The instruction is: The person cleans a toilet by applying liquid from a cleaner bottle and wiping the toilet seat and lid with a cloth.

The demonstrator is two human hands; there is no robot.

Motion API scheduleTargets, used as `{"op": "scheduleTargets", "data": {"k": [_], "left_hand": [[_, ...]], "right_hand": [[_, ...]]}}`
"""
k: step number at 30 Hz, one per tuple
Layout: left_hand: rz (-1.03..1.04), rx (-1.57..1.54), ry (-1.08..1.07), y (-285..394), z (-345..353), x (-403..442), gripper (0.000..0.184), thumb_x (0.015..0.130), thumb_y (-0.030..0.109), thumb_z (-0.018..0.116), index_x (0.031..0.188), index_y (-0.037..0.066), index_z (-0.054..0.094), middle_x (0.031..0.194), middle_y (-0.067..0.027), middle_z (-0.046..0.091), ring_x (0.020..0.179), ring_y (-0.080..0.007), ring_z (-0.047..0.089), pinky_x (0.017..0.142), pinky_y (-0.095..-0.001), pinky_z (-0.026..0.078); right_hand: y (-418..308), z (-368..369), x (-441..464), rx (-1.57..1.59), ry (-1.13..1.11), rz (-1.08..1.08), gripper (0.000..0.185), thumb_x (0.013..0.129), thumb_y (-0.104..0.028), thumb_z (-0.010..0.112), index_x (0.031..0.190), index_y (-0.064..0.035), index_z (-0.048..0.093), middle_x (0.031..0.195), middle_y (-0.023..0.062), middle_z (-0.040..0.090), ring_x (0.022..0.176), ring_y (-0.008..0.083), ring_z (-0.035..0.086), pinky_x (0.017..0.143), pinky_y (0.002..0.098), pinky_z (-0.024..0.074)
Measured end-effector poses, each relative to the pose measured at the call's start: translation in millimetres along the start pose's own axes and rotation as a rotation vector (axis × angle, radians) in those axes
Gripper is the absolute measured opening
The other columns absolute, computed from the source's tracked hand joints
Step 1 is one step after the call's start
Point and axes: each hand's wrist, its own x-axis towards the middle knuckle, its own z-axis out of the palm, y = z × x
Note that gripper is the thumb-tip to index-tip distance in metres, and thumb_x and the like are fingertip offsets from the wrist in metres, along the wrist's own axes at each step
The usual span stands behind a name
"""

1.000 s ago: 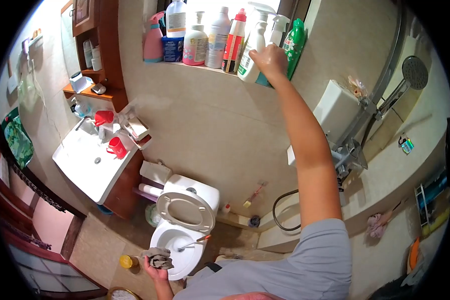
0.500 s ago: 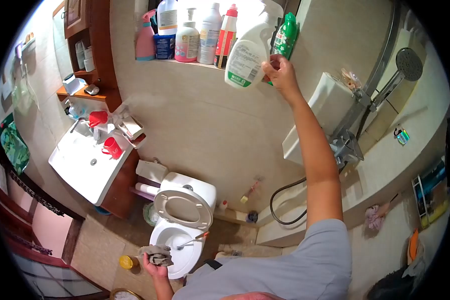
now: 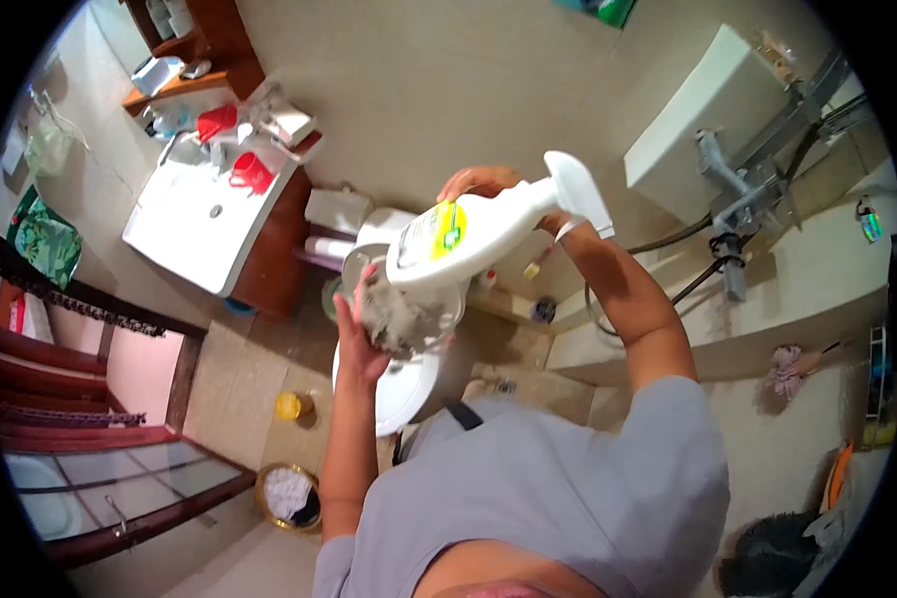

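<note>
A white spray bottle with a yellow and green label lies tilted in front of my chest, its trigger head to the upper right. Behind it, my right hand is wrapped round the bottle, partly hidden by it. My left hand grips a crumpled grey cloth, close below the bottle's base. Under both hands stands the white toilet, its seat and tank largely covered by the bottle, cloth and hands.
On the left is a white washbasin with a red mug. A yellow container and a basket holding cloth stand on the floor. Shower fittings and a white wall box are at the right.
My right hand has brought the spray bottle down from the window shelf to chest height. My left hand has risen with the cloth towards it. The view has tilted downward.
</note>
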Motion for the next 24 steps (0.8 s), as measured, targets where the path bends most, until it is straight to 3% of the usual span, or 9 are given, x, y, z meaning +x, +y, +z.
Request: {"op": "scheduleTargets", "data": {"k": [2,3,4,6,9,12,17,20,24], "left_hand": [[-0.083,0.106,-0.001,-4,6,4,0.080,0.087,0.067,0.041,0.144,0.012,0.030,0.142,-0.0115,0.040,0.127,-0.0273,0.043,0.105,-0.0425,0.036],[-0.139,0.231,0.206,-12,6,3,0.078,0.086,0.063,0.050,0.141,0.010,0.036,0.136,-0.0116,0.047,0.122,-0.0264,0.047,0.102,-0.0415,0.038],[-0.241,0.220,0.242,-15,3,1,0.069,0.085,0.053,0.060,0.135,0.008,0.044,0.128,-0.0107,0.054,0.117,-0.0253,0.051,0.099,-0.0408,0.041],[-0.268,0.218,0.160,-24,11,-8,0.061,0.085,0.043,0.065,0.131,0.007,0.048,0.124,-0.0102,0.057,0.112,-0.0243,0.055,0.097,-0.0404,0.043],[-0.122,0.154,0.229,-52,6,-11,0.053,0.087,0.035,0.065,0.129,0.007,0.049,0.119,-0.0089,0.060,0.109,-0.0229,0.057,0.094,-0.0390,0.045],[0.000,0.123,0.250,-66,15,-11,0.049,0.088,0.031,0.064,0.129,0.008,0.047,0.121,-0.0074,0.058,0.109,-0.0219,0.056,0.094,-0.0377,0.045],[0.135,0.093,0.289,-70,22,-11,0.062,0.088,0.016,0.065,0.138,0.011,0.030,0.129,-0.0084,0.049,0.115,-0.0209,0.050,0.097,-0.0360,0.042],[0.218,0.092,0.270,-71,15,-9,0.068,0.087,0.013,0.066,0.139,0.014,0.024,0.131,-0.0091,0.045,0.117,-0.0221,0.048,0.098,-0.0368,0.042],[0.267,0.083,0.289,-72,16,-10,0.068,0.087,0.013,0.066,0.139,0.016,0.021,0.131,-0.0095,0.044,0.117,-0.0228,0.048,0.098,-0.0382,0.042]], "right_hand": [[25,12,-4,-0.089,-0.058,0.166,0.048,0.077,-0.027,0.076,0.116,-0.0048,0.057,0.117,0.0075,0.057,0.104,0.0138,0.056,0.094,0.0301,0.0454],[34,18,-1,-0.127,-0.050,0.111,0.045,0.076,-0.022,0.076,0.114,-0.0060,0.058,0.117,0.0076,0.056,0.108,0.0150,0.053,0.095,0.0302,0.0432],[33,27,3,-0.170,-0.038,0.057,0.042,0.076,-0.017,0.076,0.113,-0.0071,0.060,0.117,0.0077,0.055,0.112,0.0163,0.051,0.096,0.0303,0.0410],[27,33,1,-0.287,0.022,0.104,0.047,0.075,-0.020,0.076,0.118,-0.0064,0.061,0.115,0.0099,0.060,0.106,0.0168,0.056,0.093,0.0317,0.0449],[47,46,0,0.208,0.240,0.172,0.038,0.083,-0.020,0.069,0.115,-0.0028,0.064,0.111,0.0113,0.065,0.097,0.0161,0.062,0.089,0.0298,0.0484],[49,55,0,0.331,0.284,0.172,0.036,0.085,-0.022,0.067,0.114,-0.0019,0.064,0.110,0.0110,0.065,0.098,0.0146,0.061,0.089,0.0288,0.0483],[57,67,-11,0.295,0.502,0.154,0.038,0.086,-0.026,0.066,0.115,-0.0030,0.055,0.104,0.0075,0.063,0.093,0.0137,0.061,0.084,0.0275,0.0495],[68,66,-13,0.506,0.695,0.263,0.037,0.087,-0.021,0.062,0.118,-0.0030,0.053,0.102,0.0073,0.062,0.096,0.0161,0.061,0.086,0.0308,0.0497],[52,66,-19,0.612,0.824,0.090,0.037,0.086,-0.011,0.051,0.121,-0.0013,0.051,0.114,0.0117,0.056,0.101,0.0242,0.060,0.087,0.0366,0.0499]]}}
